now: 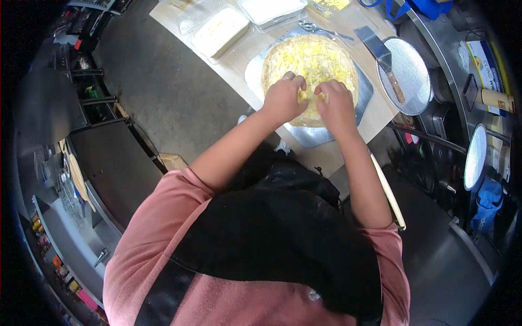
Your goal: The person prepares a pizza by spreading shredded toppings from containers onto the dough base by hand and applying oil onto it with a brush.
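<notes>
A round flat dough base [272,61] covered with white and yellow shredded topping lies on a metal peel [361,103] on the wooden table. Over its lower middle, my left hand [285,99] has its fingers curled inward, bent down toward the topping. Close beside it on the right, my right hand [334,104] is curled the same way, with a small gap between the two. The fingertips of both are partly hidden, and whatever they may hold is too small to make out.
Tubs [220,33] of pale food stand at the table's back left, and a spoon [326,30] lies behind the dough. To the right, a wood-handled spatula [384,57] rests across a round mesh screen [416,76]. Metal shelving [440,54] runs along the right.
</notes>
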Demonstrator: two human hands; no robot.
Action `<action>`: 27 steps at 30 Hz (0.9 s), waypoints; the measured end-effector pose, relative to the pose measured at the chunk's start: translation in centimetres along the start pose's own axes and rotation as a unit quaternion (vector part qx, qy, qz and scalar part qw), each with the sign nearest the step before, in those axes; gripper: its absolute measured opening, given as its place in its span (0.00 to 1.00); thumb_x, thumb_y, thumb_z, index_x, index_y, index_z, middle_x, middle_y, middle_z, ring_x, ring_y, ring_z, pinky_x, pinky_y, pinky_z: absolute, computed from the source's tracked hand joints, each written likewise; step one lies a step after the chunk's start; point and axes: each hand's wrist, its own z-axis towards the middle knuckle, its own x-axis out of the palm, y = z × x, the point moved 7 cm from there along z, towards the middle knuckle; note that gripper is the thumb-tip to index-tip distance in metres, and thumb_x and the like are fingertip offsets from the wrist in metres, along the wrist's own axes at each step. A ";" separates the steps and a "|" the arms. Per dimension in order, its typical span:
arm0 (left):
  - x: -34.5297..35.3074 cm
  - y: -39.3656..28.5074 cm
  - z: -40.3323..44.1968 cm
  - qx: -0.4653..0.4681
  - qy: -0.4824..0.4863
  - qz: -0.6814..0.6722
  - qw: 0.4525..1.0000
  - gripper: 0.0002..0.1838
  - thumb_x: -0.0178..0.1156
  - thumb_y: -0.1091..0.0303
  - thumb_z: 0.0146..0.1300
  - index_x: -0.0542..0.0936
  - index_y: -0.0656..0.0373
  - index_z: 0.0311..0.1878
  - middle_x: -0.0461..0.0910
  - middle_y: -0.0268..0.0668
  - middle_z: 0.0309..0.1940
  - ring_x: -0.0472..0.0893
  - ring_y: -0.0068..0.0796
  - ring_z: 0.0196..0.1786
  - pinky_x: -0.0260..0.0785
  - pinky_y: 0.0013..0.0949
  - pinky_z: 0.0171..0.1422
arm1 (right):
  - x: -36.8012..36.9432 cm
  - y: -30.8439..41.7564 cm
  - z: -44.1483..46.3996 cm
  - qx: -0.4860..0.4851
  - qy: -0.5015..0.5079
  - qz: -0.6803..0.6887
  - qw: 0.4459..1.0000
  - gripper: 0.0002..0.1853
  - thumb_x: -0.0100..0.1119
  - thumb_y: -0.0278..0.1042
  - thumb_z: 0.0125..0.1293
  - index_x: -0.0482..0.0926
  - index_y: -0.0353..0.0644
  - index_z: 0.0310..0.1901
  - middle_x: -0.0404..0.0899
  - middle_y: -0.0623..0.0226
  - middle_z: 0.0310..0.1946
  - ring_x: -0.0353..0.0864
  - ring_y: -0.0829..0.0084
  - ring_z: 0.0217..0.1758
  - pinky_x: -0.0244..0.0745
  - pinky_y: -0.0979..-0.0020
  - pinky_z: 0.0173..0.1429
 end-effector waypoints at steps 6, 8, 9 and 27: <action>0.9 0.8 -0.3 0.038 -0.016 -0.004 0.999 0.11 0.66 0.71 0.55 0.83 0.59 0.43 0.83 0.46 0.45 0.80 0.49 0.50 0.71 0.43 0.56 | -4.6 -2.3 -4.5 -0.003 -0.115 -0.016 0.993 0.14 0.62 0.29 0.59 0.81 0.45 0.48 0.80 0.61 0.50 0.76 0.57 0.58 0.67 0.56 0.59; 0.4 1.9 -0.5 0.061 -0.025 -0.045 0.997 0.10 0.66 0.70 0.58 0.83 0.60 0.42 0.82 0.46 0.44 0.80 0.49 0.50 0.71 0.43 0.56 | -6.7 -6.3 -8.3 0.120 -0.110 -0.083 0.983 0.13 0.63 0.34 0.61 0.81 0.45 0.48 0.80 0.61 0.50 0.76 0.57 0.59 0.66 0.53 0.60; 0.1 2.6 -0.8 0.066 -0.036 -0.068 0.995 0.09 0.66 0.70 0.59 0.83 0.60 0.42 0.82 0.46 0.44 0.80 0.48 0.50 0.71 0.43 0.57 | -6.9 -9.4 -11.1 0.200 -0.066 -0.163 0.964 0.15 0.63 0.39 0.63 0.80 0.45 0.50 0.80 0.60 0.51 0.75 0.57 0.59 0.64 0.51 0.60; 2.3 4.8 -15.0 -0.178 -0.459 -0.051 0.869 0.11 0.61 0.69 0.64 0.80 0.62 0.47 0.78 0.45 0.46 0.77 0.43 0.52 0.67 0.42 0.62 | -0.8 -27.2 -29.2 0.259 0.229 0.057 0.937 0.20 0.70 0.47 0.58 0.82 0.36 0.41 0.83 0.46 0.35 0.83 0.45 0.41 0.76 0.56 0.43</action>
